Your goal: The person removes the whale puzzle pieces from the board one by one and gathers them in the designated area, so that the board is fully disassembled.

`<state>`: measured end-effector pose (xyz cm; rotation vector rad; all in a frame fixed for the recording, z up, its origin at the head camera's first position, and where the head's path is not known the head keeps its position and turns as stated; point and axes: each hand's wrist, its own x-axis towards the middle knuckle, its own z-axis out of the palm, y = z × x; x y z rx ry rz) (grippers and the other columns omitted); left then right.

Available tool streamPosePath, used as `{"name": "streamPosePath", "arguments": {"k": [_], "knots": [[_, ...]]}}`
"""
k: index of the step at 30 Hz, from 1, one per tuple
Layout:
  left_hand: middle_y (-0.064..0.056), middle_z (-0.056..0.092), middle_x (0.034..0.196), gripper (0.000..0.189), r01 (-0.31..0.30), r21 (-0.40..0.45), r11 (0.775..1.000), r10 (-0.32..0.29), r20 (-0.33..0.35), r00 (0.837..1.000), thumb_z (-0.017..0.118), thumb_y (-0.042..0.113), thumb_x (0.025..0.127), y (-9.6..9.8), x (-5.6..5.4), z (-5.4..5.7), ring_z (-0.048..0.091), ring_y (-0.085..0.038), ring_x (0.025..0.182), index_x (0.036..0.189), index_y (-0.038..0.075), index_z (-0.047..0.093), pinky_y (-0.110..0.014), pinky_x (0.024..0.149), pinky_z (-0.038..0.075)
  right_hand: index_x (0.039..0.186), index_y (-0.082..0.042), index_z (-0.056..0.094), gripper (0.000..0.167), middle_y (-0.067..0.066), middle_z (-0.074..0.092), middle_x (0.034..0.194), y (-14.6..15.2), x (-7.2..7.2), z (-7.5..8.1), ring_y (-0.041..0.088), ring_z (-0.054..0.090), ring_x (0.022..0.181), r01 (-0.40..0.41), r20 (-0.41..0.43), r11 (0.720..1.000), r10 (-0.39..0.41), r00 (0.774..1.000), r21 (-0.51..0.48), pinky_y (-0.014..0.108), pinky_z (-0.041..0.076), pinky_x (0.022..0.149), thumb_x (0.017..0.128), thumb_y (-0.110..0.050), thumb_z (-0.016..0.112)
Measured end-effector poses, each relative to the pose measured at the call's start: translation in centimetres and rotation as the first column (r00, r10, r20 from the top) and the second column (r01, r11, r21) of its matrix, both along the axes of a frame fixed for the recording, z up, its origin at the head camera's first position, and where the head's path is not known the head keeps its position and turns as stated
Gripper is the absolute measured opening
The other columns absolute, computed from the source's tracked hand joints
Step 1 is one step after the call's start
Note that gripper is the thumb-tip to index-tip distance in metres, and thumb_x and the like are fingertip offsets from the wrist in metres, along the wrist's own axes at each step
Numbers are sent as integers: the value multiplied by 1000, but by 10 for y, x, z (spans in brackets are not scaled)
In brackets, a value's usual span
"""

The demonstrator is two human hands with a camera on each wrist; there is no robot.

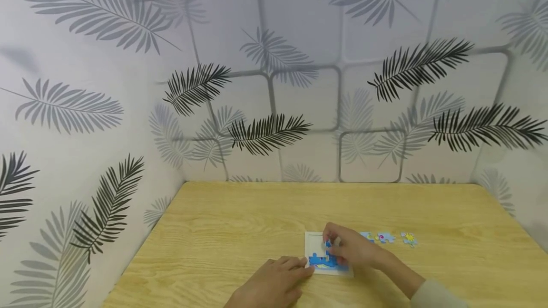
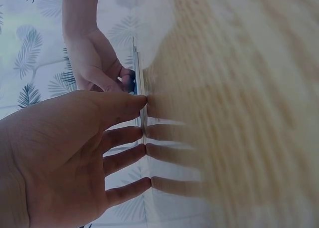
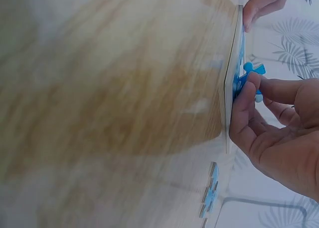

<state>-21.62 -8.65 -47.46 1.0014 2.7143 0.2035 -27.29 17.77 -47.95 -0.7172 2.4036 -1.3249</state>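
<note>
A small puzzle frame with a white border (image 1: 314, 233) lies on the wooden table. Joined blue puzzle pieces (image 1: 318, 261) fill its near part. My right hand (image 1: 354, 247) pinches a blue puzzle piece (image 3: 254, 68) between thumb and fingers, tilted up over the frame. In the right wrist view the piece's knobs stick out past the fingertips. From the left, my left hand (image 1: 274, 280) rests on the table with thumb and fingertips at the frame's edge. Its fingers are fairly straight in the left wrist view (image 2: 60, 143). The right hand hides part of the frame.
To the right of the frame several loose puzzle pieces (image 1: 386, 237) lie in a row. One piece with a yellow shape (image 1: 409, 238) sits farther right, apart from the others. The wooden table (image 1: 231, 222) meets a leaf-patterned wall (image 1: 299, 156) at the back.
</note>
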Motion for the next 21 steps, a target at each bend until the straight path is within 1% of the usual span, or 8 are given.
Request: {"name": "streamPosePath", "arguments": {"k": [5,8,11,13,16,21], "knots": [[14,45,160,54,15,5,1000,-15,-35,999,63,36,105,-1,1,0,43,-12,146,156,35,48,-46,112,45,105,-3,55,4,15,56,115,4,-5,0,20,61,74,-2,100,997,10,995,-83,25,52,61,104,0,57],[13,45,159,54,15,12,1000,-15,-39,999,63,36,104,-1,2,1,43,-12,146,156,34,48,-46,112,46,104,-1,56,3,16,55,113,5,-7,2,21,61,75,12,156,993,7,988,-119,25,52,60,103,2,57],[14,45,159,54,11,12,1000,-10,-32,999,63,36,104,-1,2,0,43,-12,146,156,35,48,-46,113,45,104,0,56,3,15,53,112,5,-9,3,21,61,75,32,198,991,-5,980,-133,25,53,61,102,2,57],[14,45,160,54,10,10,1000,-10,-31,999,63,36,104,-1,2,0,43,-12,146,156,35,48,-45,113,45,104,0,56,3,14,53,110,4,-10,3,21,60,75,39,203,991,-13,979,-125,26,54,61,102,1,58],[13,45,160,54,12,12,1000,-11,-38,999,63,36,104,-2,2,-1,43,-12,146,156,35,48,-45,113,45,104,-1,58,4,13,55,106,1,-11,2,21,59,72,48,180,995,-31,983,-92,27,54,61,101,1,59],[13,44,160,54,24,26,999,-23,-54,998,63,35,104,-3,2,-1,43,-12,146,156,33,48,-44,112,45,104,-2,61,5,11,56,97,-6,-10,1,17,53,64,71,121,997,-66,990,-33,22,49,53,100,0,61]]}}
